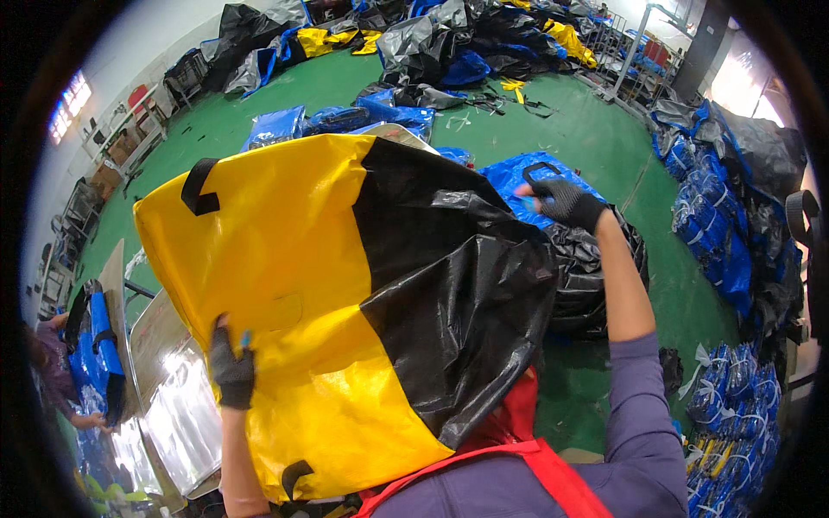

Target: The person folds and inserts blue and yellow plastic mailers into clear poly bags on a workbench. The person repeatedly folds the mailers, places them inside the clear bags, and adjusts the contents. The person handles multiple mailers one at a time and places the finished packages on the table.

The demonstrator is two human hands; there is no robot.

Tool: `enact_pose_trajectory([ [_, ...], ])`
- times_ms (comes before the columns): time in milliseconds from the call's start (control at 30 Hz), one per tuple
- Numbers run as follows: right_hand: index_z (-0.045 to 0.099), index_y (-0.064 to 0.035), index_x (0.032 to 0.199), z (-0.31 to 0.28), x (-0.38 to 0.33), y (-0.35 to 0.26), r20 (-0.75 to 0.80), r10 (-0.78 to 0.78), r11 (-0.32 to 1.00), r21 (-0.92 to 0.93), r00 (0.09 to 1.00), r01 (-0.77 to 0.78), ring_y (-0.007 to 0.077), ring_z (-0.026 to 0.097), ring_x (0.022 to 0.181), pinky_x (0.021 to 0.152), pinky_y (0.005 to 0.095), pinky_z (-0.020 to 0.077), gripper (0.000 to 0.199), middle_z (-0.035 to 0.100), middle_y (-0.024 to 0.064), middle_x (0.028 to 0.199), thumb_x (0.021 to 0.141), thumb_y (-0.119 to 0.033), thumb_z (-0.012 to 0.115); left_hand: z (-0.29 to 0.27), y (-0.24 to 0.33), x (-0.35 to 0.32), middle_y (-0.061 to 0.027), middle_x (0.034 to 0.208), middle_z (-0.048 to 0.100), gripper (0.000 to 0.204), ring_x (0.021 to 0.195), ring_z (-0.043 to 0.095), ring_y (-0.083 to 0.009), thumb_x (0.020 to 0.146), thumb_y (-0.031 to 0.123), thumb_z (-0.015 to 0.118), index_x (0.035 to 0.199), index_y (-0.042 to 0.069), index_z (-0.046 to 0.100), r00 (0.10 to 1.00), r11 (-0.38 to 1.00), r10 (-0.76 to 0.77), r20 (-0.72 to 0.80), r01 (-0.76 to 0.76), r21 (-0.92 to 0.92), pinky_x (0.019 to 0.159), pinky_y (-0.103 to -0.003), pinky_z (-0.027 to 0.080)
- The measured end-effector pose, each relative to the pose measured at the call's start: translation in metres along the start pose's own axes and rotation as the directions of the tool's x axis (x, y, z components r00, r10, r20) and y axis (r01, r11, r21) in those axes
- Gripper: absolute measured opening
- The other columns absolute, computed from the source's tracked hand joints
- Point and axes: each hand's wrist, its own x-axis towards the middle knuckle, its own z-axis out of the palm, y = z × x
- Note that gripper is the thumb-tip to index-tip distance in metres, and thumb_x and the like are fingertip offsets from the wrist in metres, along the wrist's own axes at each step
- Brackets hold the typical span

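Observation:
A large yellow and black coated-fabric bag spreads in front of me, its yellow part to the left and its crumpled black part to the right. Short black webbing loops stick out of the yellow part, at its upper and lower left. My left hand, in a fingerless dark glove, lies open on the left side of the yellow fabric. My right hand, gloved alike, is raised beyond the black part's upper right edge, fingers apart and slightly blurred, with nothing visible in them. Something blue shows at the fingers of both hands.
Behind the bag lie folded blue bags; a blue and black bag sits at right. Tied blue bundles line the right side. Heaped sheeting covers the far floor. At far left, another person's hand is near a blue bag.

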Motion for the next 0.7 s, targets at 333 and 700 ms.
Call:
enact_pose_trajectory([
  [333,0.059,0.0018,0.110,0.134,0.101,-0.019,0.182,0.176,0.975,-0.168,0.967,-0.146,0.0344,0.064,0.093,0.080,0.0399,0.0489,0.081,0.065,0.0258,0.100,0.072,-0.070,0.063,0.284,0.214,0.098,-0.0152,0.155,0.020,0.064,0.141,0.021,-0.0353,0.095,0.047,0.045,0.150,0.021,0.026,0.674,0.782,0.559,0.482,-0.622,-0.038,0.115,-0.052,0.009],
  [700,0.063,-0.0037,0.097,0.011,0.154,-0.010,-0.416,0.082,0.994,-0.035,0.906,-0.106,0.0340,0.064,0.091,0.081,0.0414,0.0501,0.045,0.066,0.0215,0.100,0.080,-0.045,0.063,0.278,0.219,0.099,-0.0182,0.150,0.030,0.058,0.139,0.027,-0.0357,0.092,0.049,0.040,0.146,0.030,0.032,0.877,0.879,0.241,0.416,-0.016,-0.476,0.115,-0.048,0.015],
])
